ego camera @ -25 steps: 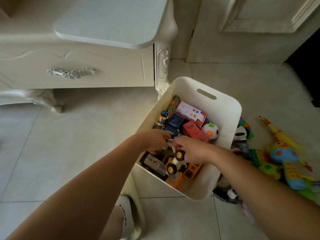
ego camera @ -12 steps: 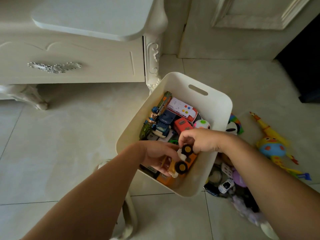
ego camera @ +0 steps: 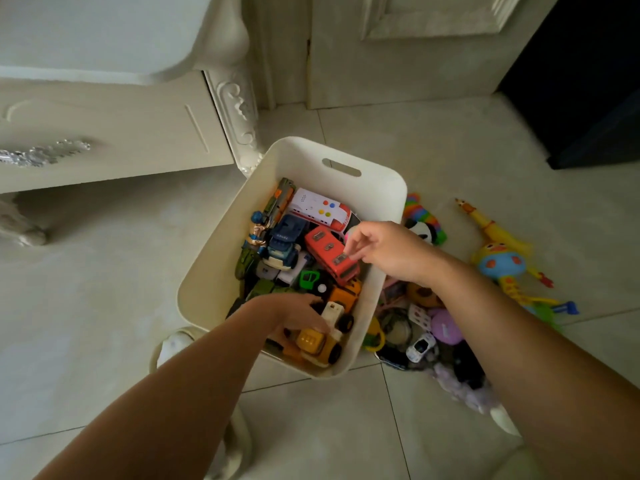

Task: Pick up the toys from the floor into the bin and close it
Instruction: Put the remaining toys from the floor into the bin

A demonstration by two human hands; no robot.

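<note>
Left hand (ego camera: 298,315) grips truck (ego camera: 317,344), seating it in near corner of bin (ego camera: 207,271); right hand (ego camera: 388,251), loosely curled, empty, hovers over bin, probably bound for toys (ego camera: 446,327) beside it.

You're in a room of a home, down on a pale tiled floor (ego camera: 104,289). Just behind the bin (ego camera: 381,188) to its left stands a cream dresser (ego camera: 131,133) with a carved leg (ego camera: 239,109) and an ornate silver drawer pull (ego camera: 41,155), and behind the bin to its right is a panelled door (ego camera: 398,74) in the same cream. The bin is packed with toy cars (ego camera: 329,254), and right beside it more toys (ego camera: 440,327) lie heaped on the tiles.
</note>
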